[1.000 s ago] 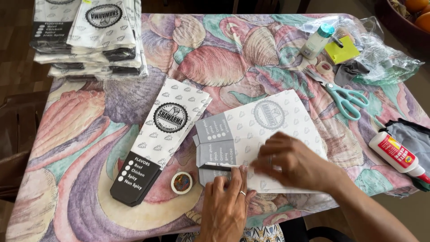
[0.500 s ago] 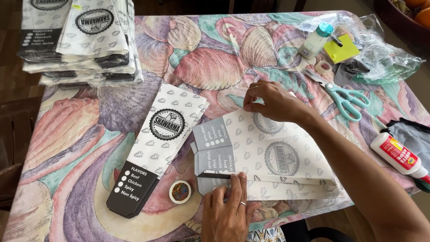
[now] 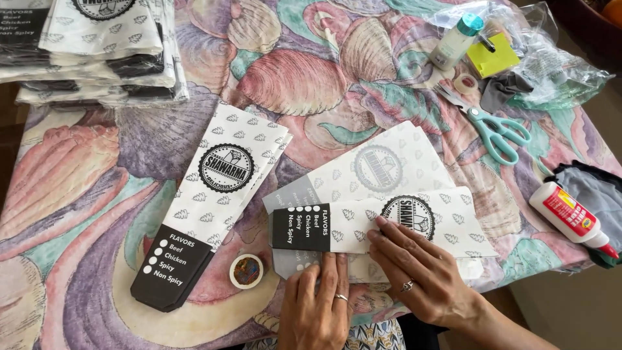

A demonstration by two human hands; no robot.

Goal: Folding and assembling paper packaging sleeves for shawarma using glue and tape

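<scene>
I see both hands, left (image 3: pixel 319 304) and right (image 3: pixel 420 275), pressing flat and open on the folded sleeve (image 3: pixel 382 223), probably to crease its flap.

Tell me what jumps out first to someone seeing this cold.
Both hands press a flat printed paper sleeve at the near table edge, left hand on its dark end, right hand beside the round emblem. A finished sleeve lies left of it, a small tape roll between. Teal scissors and a glue bottle sit right.
</scene>
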